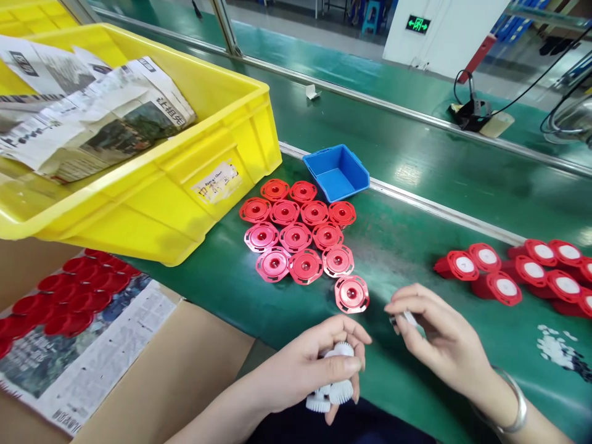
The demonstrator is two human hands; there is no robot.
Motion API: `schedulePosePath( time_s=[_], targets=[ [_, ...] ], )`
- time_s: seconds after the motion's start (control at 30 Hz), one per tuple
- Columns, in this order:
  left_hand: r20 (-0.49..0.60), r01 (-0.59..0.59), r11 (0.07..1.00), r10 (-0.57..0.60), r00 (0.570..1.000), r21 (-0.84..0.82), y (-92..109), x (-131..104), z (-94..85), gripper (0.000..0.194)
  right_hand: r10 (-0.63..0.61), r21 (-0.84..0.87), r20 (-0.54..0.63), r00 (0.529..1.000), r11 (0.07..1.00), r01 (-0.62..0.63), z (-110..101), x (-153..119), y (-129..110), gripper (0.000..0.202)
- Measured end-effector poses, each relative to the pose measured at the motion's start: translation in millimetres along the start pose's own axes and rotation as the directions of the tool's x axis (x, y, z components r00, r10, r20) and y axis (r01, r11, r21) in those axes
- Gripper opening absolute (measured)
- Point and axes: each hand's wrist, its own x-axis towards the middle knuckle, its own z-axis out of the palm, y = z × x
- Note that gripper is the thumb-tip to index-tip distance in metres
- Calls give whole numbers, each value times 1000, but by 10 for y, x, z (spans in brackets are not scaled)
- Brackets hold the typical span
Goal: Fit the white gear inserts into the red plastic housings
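Note:
My left hand (319, 364) is curled around several white plastic gears (341, 391) with toothed rims, held low at the bench's near edge. To its right, my right hand (435, 336) pinches a small whitish piece (409, 319) between thumb and fingers; its exact shape is partly hidden. Just beyond the hands lies a cluster of red plastic housings (305, 266), each with a round recess and a slotted rim. One red housing (351, 294) sits nearest to my hands. On the right stand more red housings (503, 288) with white discs on their faces.
A blue bin (340, 176) stands behind the red cluster. The large yellow crate (231, 154) at left holds newspaper (115, 123). Below it, a cardboard box (185, 370) contains red parts on newspaper. Small white and black pieces (555, 346) lie at far right. A metal rail (416, 200) crosses the bench.

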Motion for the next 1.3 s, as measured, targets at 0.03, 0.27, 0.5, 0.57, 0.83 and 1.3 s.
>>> schedulePosePath(
  time_s=[0.03,0.27,0.5,0.57,0.83,1.3],
  targets=[
    [-22,4,999,-3,1000,46,38,-39,-12,41,17,-24,-16,1000,1000,-17,-7,46,27,20],
    [-188,-8,982,44,981,188,119,-109,-119,40,-66,5,123,990,998,66,181,320,102,31],
    [-316,-143,985,168,934,99,1,-39,-167,64,-83,-88,241,967,990,107,238,366,127,35],
    [-299,-128,987,151,942,95,-5,-18,-169,68,-98,-131,250,963,982,134,225,374,123,32],
    [-177,-66,994,81,981,88,23,96,-70,69,-225,-363,229,947,883,297,126,249,84,39],
    [-95,-186,957,168,981,-225,-183,394,47,56,-29,-897,110,994,429,112,-184,367,762,48]
  ],
)
